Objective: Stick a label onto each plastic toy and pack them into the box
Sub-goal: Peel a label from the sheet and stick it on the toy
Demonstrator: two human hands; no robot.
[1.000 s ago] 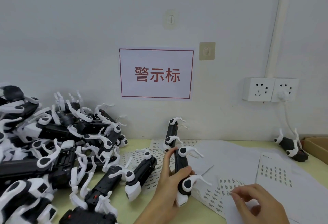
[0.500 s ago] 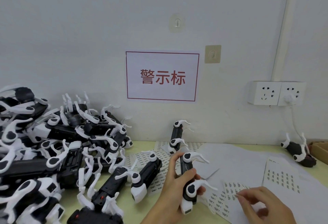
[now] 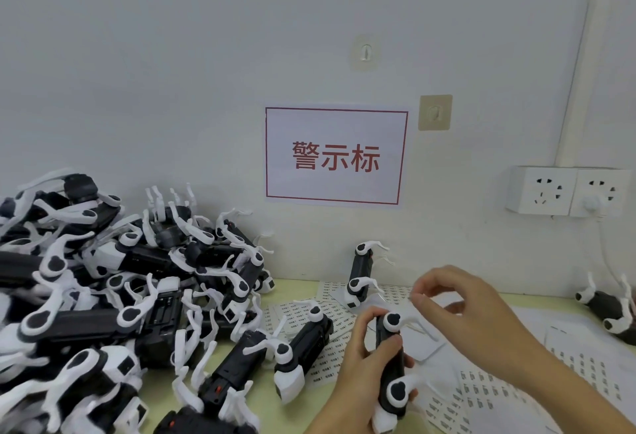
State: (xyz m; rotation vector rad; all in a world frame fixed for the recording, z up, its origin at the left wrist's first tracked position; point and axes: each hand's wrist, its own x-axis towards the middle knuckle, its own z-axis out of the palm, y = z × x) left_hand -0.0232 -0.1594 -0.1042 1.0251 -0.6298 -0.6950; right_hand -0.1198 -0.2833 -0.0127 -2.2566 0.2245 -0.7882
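Black-and-white toy robot dog (image 3: 390, 370) stands upright above the surface, left hand (image 3: 358, 378) gripping its body. Right hand (image 3: 457, 306) fingers pinch what looks like a tiny label above it; best pressed flat onto smooth casing.

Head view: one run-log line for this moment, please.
left hand grips toy | right hand pinches label above toy | label not stuck

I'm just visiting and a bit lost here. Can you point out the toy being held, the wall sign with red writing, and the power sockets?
held toy (image 3: 390, 361): head view, on its black body between the fingers.
wall sign (image 3: 336, 157): head view, on the red characters.
power sockets (image 3: 543, 191): head view, on the left socket's face.
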